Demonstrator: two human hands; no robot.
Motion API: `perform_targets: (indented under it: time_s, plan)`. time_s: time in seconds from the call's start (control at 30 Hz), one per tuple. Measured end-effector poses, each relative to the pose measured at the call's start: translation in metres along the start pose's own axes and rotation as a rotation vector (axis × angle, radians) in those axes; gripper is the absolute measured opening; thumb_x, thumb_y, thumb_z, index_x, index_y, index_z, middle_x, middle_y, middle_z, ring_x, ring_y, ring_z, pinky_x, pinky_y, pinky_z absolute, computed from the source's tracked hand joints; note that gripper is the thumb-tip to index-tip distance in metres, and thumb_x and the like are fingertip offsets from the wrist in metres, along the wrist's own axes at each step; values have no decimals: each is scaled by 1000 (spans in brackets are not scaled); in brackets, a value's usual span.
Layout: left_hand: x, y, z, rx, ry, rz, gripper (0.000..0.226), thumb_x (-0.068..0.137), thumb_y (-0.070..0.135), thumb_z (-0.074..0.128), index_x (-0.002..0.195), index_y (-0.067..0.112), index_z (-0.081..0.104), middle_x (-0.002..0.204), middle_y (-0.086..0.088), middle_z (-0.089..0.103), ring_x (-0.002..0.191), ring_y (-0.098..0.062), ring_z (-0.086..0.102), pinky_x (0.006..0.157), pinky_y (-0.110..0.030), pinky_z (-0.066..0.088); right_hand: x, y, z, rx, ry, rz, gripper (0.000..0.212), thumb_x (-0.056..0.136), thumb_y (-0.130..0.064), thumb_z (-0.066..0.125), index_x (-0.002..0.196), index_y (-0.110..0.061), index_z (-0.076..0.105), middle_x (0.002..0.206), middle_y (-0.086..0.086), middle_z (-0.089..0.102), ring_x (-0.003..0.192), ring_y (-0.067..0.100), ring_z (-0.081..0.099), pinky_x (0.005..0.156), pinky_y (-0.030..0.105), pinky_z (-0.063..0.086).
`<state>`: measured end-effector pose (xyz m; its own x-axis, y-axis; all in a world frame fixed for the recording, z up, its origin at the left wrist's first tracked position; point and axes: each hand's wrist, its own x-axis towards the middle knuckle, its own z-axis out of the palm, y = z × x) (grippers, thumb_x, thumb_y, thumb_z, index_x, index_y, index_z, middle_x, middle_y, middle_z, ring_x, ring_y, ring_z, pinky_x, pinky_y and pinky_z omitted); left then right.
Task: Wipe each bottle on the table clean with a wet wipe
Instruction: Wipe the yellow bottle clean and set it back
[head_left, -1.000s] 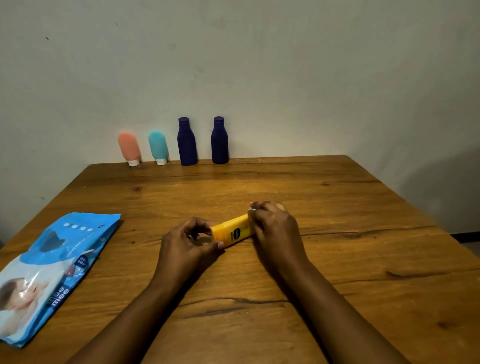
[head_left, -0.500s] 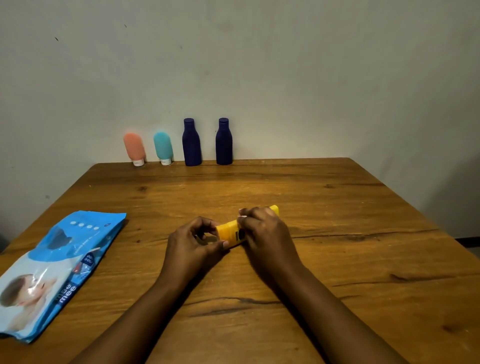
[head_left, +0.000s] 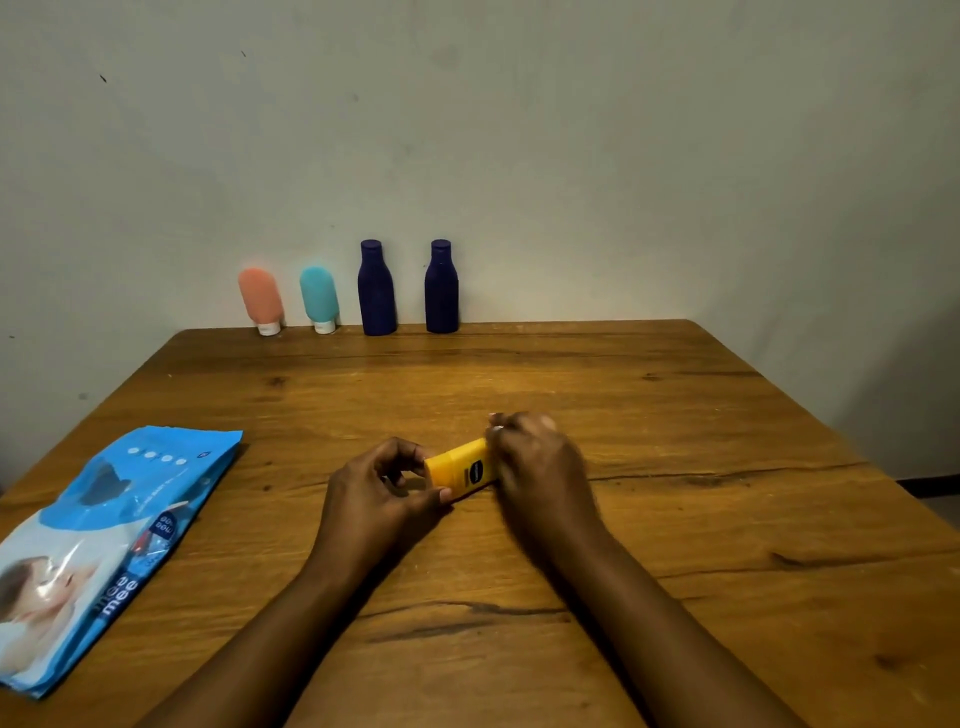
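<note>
while hands (head_left: 374, 499) (head_left: 540, 467) seemingly grip one bottle (head_left: 460, 467), four (head_left: 261, 299) (head_left: 319, 296) (head_left: 376, 291) (head_left: 441, 291) stand.

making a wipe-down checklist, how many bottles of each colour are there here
dark blue bottles: 2
orange bottle: 1
teal bottle: 1
yellow bottle: 1
total: 5

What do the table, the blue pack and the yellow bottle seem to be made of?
Table: probably wood with a smooth, low-sheen finish; grain, knots and dark cracks show. Blue pack: likely thin glossy plastic film; it wrinkles and reflects light. Yellow bottle: opaque, evenly coloured, likely plastic; the blur leaves its finish unclear.
</note>
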<state>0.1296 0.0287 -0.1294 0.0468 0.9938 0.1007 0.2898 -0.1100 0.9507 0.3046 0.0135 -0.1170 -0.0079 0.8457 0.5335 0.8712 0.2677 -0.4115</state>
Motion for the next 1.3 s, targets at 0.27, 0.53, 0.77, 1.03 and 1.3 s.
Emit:
perform_targets:
  time_s: [0.27,0.53,0.77,1.03,1.3]
  plan:
    - [-2,4,-1,61,31,19,36,63,13,90,87,30,70,90,3,71,86,-14,70,71,-45,62,2,15,0,25,-2,12,29,89,-13,59,117,-18,62,121,-4,59,107,7,50,84,15,44]
    - [-3,5,0,51,30,10,34,63,10,90,86,28,71,87,4,72,85,-17,70,73,-46,62,-4,-12,5,44,-12,-35,27,90,-13,57,116,-20,62,120,-6,57,106,5,48,82,14,43]
    - [-5,10,2,136,63,57,35,64,11,90,88,27,69,89,5,69,82,-11,69,60,-24,58,3,10,1,29,45,42,24,90,-13,56,113,-17,64,115,-4,60,100,7,51,80,17,47]
    - [-5,5,-1,559,115,336,30,76,18,80,90,35,60,91,20,54,89,-4,48,74,-32,42,15,54,-23,77,200,273,19,86,-7,63,104,-10,70,103,1,67,92,10,59,82,23,49]
    - [-1,-1,-28,473,-82,-16,68,72,26,85,128,37,49,106,19,58,110,-6,54,96,-33,50,12,36,-20,231,213,238,19,86,-9,64,103,-15,71,103,-4,67,92,4,59,84,25,52]
